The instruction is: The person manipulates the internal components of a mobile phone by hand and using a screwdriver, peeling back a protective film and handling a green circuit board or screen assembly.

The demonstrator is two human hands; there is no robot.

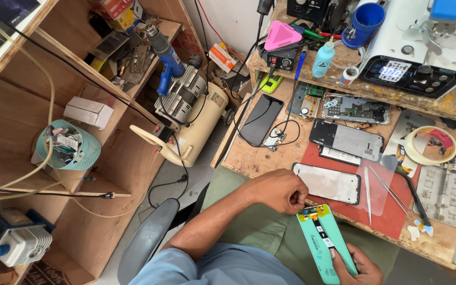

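A mint-green phone screen panel (pixel 323 240) with a black flex strip down its middle is held over my lap, just off the bench's front edge. My right hand (pixel 359 268) grips its lower end from below, thumb on the green face. My left hand (pixel 279 191) is curled into a fist at the panel's top end, fingertips pinched at its upper left corner. A phone with a pale screen (pixel 329 183) lies on the red mat (pixel 391 211) right behind my left hand. Two metal tweezers (pixel 383 192) rest on the mat to the right.
The wooden bench (pixel 249 158) holds a black phone (pixel 260 119), opened phone frames (pixel 348 139), circuit boards (pixel 355 108), a tape roll (pixel 431 145), a pale blue bottle (pixel 323 59) and a white machine (pixel 423 47). A compressor (pixel 199 113), a chair back (pixel 149 237) and shelves (pixel 54 105) stand to the left.
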